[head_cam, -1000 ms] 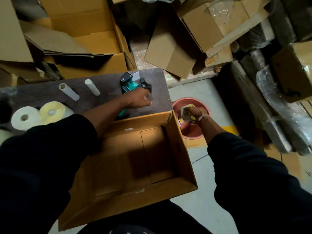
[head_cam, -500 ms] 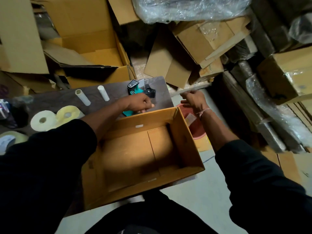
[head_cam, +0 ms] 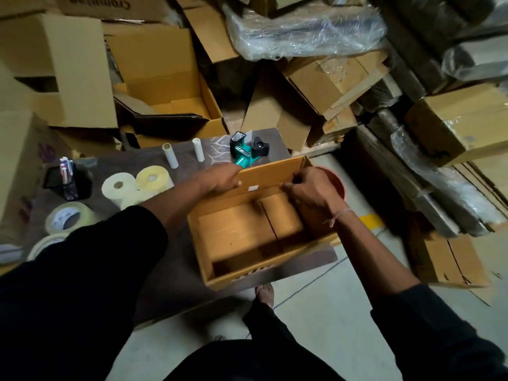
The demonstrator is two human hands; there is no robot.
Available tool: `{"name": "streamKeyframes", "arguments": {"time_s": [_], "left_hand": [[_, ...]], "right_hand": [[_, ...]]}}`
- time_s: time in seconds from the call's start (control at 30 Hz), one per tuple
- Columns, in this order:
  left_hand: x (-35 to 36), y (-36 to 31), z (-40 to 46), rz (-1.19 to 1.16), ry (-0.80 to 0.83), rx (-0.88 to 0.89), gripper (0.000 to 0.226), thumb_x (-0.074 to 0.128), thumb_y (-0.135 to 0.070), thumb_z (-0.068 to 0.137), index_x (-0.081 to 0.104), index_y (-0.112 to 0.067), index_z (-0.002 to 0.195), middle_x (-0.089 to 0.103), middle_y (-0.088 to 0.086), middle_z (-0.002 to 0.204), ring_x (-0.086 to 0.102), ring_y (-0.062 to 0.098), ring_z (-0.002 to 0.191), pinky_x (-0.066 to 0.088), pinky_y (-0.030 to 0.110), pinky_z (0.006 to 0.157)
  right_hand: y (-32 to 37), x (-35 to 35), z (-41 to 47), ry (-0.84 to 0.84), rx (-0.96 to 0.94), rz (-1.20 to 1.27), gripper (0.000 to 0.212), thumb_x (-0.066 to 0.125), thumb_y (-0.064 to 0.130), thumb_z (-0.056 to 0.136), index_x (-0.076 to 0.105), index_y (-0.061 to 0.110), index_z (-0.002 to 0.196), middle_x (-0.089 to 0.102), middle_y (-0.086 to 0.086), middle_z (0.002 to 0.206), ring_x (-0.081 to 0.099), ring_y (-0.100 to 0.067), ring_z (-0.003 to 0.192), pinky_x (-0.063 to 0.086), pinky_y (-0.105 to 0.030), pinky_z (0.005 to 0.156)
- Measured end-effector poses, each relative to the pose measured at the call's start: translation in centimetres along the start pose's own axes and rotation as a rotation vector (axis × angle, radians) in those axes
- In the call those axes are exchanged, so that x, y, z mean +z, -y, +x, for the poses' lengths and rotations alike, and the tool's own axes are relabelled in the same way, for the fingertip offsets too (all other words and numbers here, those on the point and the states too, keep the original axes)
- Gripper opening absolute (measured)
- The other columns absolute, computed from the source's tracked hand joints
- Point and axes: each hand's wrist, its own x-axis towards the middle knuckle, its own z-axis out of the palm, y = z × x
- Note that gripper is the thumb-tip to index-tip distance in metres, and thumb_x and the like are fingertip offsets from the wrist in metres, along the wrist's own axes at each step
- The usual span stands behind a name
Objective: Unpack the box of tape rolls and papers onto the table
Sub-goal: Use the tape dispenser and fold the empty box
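Seemingly emptied, the cardboard box [head_cam: 247, 232] on the table [head_cam: 170, 276] is gripped at its far wall by the left hand [head_cam: 220, 178] and right hand [head_cam: 308, 192], fingers curled over the rim; tape rolls [head_cam: 137, 185] already lie beside it, so removal of the box is judged next.

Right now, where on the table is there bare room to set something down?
One bare strip of table lies between the two white tubes and another past the right tube toward the teal tape dispenser. The left edge is crowded: pen holder, tape rolls. The box, gripped by the left hand and right hand, takes the right side.
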Motion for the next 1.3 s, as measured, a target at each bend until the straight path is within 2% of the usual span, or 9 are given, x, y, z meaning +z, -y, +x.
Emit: {"name": "streamKeyframes", "arguments": {"time_s": [0.17, 0.33, 0.43, 0.67, 0.87, 1.0, 1.07, 1.17, 1.3], "left_hand": [[2.2, -0.8, -1.8, -0.026, -0.056, -0.03, 0.037, 0.054, -0.038, 0.1, 0.052, -0.018, 0.132, 0.061, 0.011, 0.131, 0.059, 0.028, 0.117, 0.05, 0.045, 0.096], [4.3, -3.3, -2.9, -0.111, -0.136, -0.093, 0.036, 0.052, -0.036, 0.101, 0.053, -0.017, 0.131, 0.062, 0.012, 0.128, 0.06, 0.032, 0.117, 0.05, 0.045, 0.097], [5.2, -5.2, -3.4, -0.209, -0.163, -0.1, 0.035, 0.05, -0.035, 0.102, 0.055, -0.017, 0.131, 0.062, 0.011, 0.127, 0.061, 0.03, 0.114, 0.051, 0.044, 0.093], [5.3, -15.0, -2.5, -0.304, -0.22, 0.042, 0.03, 0.049, -0.03, 0.102, 0.055, -0.016, 0.128, 0.062, 0.005, 0.119, 0.057, 0.019, 0.097, 0.044, 0.034, 0.077], [6.6, -26.4, 0.7, -0.355, -0.143, 0.161, 0.035, 0.052, -0.032, 0.094, 0.057, -0.021, 0.127, 0.065, 0.004, 0.121, 0.064, 0.024, 0.112, 0.052, 0.04, 0.094], [9.5, -33.3, 4.4, -0.339, -0.035, 0.081, 0.049, 0.05, -0.026, 0.097, 0.037, -0.012, 0.141, 0.057, 0.013, 0.135, 0.051, 0.037, 0.132, 0.04, 0.053, 0.111], [10.8, -36.7, 5.2, -0.313, -0.013, 0.025, 0.048, 0.045, -0.021, 0.1, 0.03, -0.01, 0.145, 0.054, 0.011, 0.138, 0.045, 0.033, 0.137, 0.03, 0.047, 0.118], [13.4, -40.6, 6.6, -0.293, 0.025, -0.062, 0.042, 0.041, -0.015, 0.102, 0.034, -0.007, 0.143, 0.05, 0.006, 0.141, 0.048, 0.024, 0.134, 0.03, 0.038, 0.112], [17.8, -43.5, 9.7, -0.221, 0.055, -0.066, 0.047, 0.043, -0.007, 0.095, 0.03, 0.0, 0.139, 0.054, 0.023, 0.136, 0.052, 0.04, 0.126, 0.043, 0.048, 0.102]], "right_hand": [[-1.6, 2.0, -4.4, 0.095, 0.194, -0.344, 0.033, 0.07, 0.044, 0.089, 0.066, 0.012, 0.095, 0.071, -0.006, 0.08, 0.069, -0.026, 0.076, 0.057, -0.035, 0.071], [-6.1, 2.2, -6.4, -0.196, 0.255, -0.49, 0.011, 0.062, 0.023, 0.094, 0.064, 0.016, 0.102, 0.066, -0.009, 0.109, 0.065, -0.033, 0.096, 0.052, -0.038, 0.074], [-8.3, 2.0, -7.7, -0.405, 0.259, -0.526, 0.016, 0.056, 0.016, 0.095, 0.056, 0.011, 0.111, 0.047, -0.018, 0.122, 0.064, -0.041, 0.088, 0.048, -0.039, 0.067], [-15.2, -3.5, -10.0, -0.487, 0.391, -0.323, 0.045, 0.068, 0.015, 0.087, 0.051, 0.013, 0.129, 0.057, -0.017, 0.114, 0.063, -0.035, 0.095, 0.057, -0.047, 0.083], [-23.6, -11.0, -12.0, -0.634, 0.426, -0.27, 0.034, 0.063, 0.016, 0.088, 0.052, 0.021, 0.12, 0.059, -0.013, 0.105, 0.063, -0.033, 0.089, 0.057, -0.051, 0.08], [-29.6, -15.6, -12.1, -0.611, 0.428, -0.295, 0.033, 0.059, 0.017, 0.093, 0.052, 0.02, 0.125, 0.058, -0.014, 0.109, 0.061, -0.033, 0.094, 0.054, -0.044, 0.08], [-32.8, -17.7, -11.5, -0.547, 0.433, -0.297, 0.036, 0.057, 0.018, 0.094, 0.052, 0.018, 0.13, 0.059, -0.016, 0.115, 0.061, -0.036, 0.1, 0.049, -0.042, 0.081], [-37.6, -19.8, -10.3, -0.428, 0.433, -0.275, 0.04, 0.056, 0.019, 0.095, 0.051, 0.015, 0.135, 0.059, -0.02, 0.121, 0.059, -0.039, 0.108, 0.048, -0.043, 0.086], [-43.4, -19.8, -8.7, -0.321, 0.474, -0.181, 0.036, 0.055, 0.021, 0.096, 0.054, 0.013, 0.131, 0.063, -0.02, 0.119, 0.062, -0.038, 0.106, 0.048, -0.039, 0.082]]}}
